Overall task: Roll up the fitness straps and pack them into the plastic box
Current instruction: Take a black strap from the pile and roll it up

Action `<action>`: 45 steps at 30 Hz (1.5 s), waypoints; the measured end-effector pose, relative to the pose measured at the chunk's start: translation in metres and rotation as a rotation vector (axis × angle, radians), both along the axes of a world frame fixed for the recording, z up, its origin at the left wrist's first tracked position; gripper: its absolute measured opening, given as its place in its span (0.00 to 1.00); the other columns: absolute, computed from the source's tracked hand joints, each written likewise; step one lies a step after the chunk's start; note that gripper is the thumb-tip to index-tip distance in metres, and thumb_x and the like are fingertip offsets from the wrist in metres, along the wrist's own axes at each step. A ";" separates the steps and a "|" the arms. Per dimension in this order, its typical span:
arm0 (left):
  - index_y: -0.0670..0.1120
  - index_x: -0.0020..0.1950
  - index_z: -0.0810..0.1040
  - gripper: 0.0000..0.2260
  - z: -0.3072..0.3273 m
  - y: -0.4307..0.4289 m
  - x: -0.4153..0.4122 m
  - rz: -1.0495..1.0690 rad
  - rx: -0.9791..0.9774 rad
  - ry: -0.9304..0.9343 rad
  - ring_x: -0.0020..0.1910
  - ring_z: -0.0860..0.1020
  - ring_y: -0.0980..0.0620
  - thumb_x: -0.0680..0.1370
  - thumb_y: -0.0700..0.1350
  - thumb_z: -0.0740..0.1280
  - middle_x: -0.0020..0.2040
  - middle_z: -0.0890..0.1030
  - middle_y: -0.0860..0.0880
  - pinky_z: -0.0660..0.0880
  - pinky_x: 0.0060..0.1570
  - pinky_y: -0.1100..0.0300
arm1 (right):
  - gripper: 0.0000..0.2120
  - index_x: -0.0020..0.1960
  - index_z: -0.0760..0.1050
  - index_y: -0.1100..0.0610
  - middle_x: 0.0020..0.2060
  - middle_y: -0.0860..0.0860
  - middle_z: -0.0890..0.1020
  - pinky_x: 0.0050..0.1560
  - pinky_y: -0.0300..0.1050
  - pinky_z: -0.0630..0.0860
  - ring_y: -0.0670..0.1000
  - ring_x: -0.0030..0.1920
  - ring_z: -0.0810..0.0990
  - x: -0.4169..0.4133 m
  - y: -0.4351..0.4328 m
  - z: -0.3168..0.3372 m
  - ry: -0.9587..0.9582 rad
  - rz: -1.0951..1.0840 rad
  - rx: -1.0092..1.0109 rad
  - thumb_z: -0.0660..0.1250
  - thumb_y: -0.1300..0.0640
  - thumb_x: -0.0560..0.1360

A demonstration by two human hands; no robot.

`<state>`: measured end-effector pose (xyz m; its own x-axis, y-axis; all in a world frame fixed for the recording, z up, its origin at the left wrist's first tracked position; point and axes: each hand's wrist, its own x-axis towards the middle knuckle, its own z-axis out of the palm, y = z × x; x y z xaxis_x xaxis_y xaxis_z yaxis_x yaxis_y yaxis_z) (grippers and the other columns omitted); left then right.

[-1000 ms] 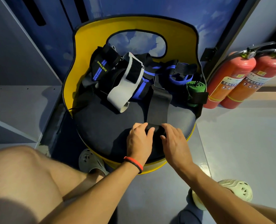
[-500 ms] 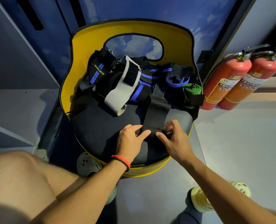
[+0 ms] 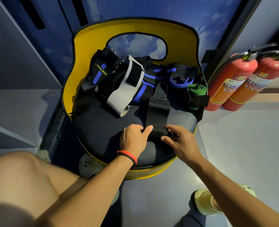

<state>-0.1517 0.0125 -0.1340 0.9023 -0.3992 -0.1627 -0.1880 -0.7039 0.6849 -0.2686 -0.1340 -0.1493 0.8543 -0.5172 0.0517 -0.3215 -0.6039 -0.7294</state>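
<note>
Black strap (image 3: 158, 110), grey strap (image 3: 120, 97), green roll (image 3: 196, 90), yellow chair (image 3: 181, 38), red extinguishers (image 3: 233, 82).

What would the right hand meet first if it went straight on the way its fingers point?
The right hand points leftward at the rolled end of the black strap, which it pinches; just beyond, probably, lies the left hand.

The left hand (image 3: 132, 139) and right hand (image 3: 180, 142) partly cover the rolled end of the black strap (image 3: 158, 110).
</note>
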 end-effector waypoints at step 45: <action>0.53 0.66 0.79 0.18 -0.006 0.021 -0.020 -0.005 -0.188 0.035 0.53 0.79 0.57 0.77 0.56 0.72 0.57 0.79 0.56 0.77 0.50 0.63 | 0.12 0.48 0.86 0.54 0.40 0.49 0.86 0.49 0.51 0.83 0.48 0.42 0.83 0.010 0.006 0.014 0.229 -0.142 0.277 0.70 0.46 0.76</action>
<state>-0.1718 0.0336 -0.1401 0.8954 -0.4298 -0.1161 -0.1649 -0.5624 0.8103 -0.2591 -0.1280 -0.1352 0.7464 -0.5988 -0.2903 -0.5610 -0.3316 -0.7585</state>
